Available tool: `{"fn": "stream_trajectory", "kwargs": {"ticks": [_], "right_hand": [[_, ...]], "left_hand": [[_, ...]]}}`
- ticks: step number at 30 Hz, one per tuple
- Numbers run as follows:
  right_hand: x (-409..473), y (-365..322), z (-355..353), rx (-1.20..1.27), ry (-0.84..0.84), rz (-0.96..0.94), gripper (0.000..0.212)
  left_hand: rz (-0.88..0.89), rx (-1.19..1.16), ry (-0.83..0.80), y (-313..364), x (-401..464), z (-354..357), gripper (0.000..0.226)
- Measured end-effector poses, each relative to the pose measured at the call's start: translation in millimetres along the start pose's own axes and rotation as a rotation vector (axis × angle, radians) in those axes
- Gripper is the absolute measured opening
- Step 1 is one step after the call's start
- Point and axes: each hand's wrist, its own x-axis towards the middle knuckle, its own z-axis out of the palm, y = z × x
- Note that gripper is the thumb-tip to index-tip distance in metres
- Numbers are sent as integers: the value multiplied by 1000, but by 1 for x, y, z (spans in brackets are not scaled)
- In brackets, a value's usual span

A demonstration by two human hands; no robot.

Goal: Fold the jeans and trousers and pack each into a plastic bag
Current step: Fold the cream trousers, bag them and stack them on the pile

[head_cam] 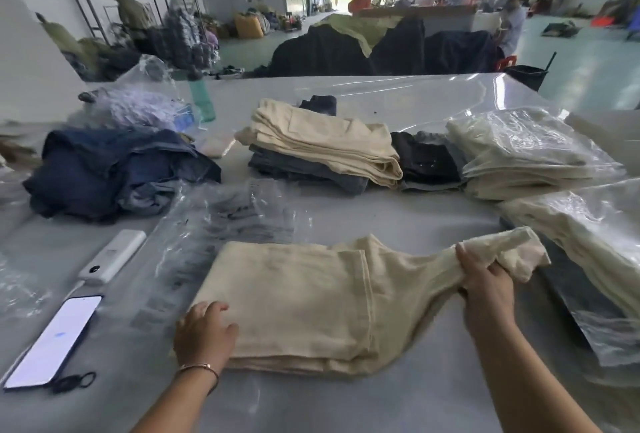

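Observation:
Cream trousers (298, 297) lie partly folded on the grey table in front of me. My left hand (204, 332) rests on their near left corner with fingers spread. My right hand (485, 280) grips the bunched right end of the trousers and holds it lifted a little off the table. Empty clear plastic bags (221, 224) lie just beyond the trousers to the left. A stack of folded cream and grey trousers (322, 148) sits in the middle of the table. Unfolded blue jeans (110, 173) are heaped at the left.
Bagged cream trousers (526, 152) and another bagged pile (588, 235) lie at the right. A phone (52, 339), a white power bank (114, 256) and a hair tie (74, 382) lie near left. A green bottle (202, 96) stands at the back left. Dark folded trousers (426, 159) sit mid-right.

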Motion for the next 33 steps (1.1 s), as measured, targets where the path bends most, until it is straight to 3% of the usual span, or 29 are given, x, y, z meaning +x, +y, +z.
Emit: {"fn": "stream_trajectory", "kwargs": {"ticks": [3,6,8,10,13,15,17,18,20,22,23,25,28,30,33], "right_hand": [[-27,4,63,-99,-91,-141,6],[-66,34,130,-327,-226,-338,15],[-92,66,172,-637,-363,-505,24],[-116,105,200,-1075,-551,-650,45],[-141,162,204,-1566,-923,-596,52],[-145,181,198,-1618,-1035,-477,59],[-137,175,191,-1503,-898,-455,58],[-130,169,186,-1439,-726,-456,54],[-110,155,166,-1397,-227,-433,51],[-89,143,137,-1317,117,-185,53],[-81,139,125,-1248,143,-11,53],[-73,134,113,-1168,14,210,53],[-66,132,108,-1084,-112,283,34],[-59,125,103,-977,-133,316,19],[-47,96,86,-777,-113,261,13]], "left_hand": [[-123,-128,-50,-36,21,-13,47],[-129,-424,-87,-59,39,-19,48],[-207,-636,-131,-68,49,-25,48],[-312,-781,-181,-74,62,-29,38],[-484,-1090,-329,-85,84,-30,53],[-476,-1126,-398,-94,92,-32,53],[-375,-992,-462,-99,98,-32,47],[-310,-883,-473,-98,101,-33,46],[-215,-709,-459,-93,105,-34,49],[-217,-678,-489,-86,106,-33,45],[-234,-724,-521,-82,105,-33,39],[-292,-858,-622,-74,104,-31,26],[-340,-969,-757,-59,104,-34,19],[-312,-990,-734,-51,106,-39,22],[-198,-1083,-684,-36,102,-49,33]]}}
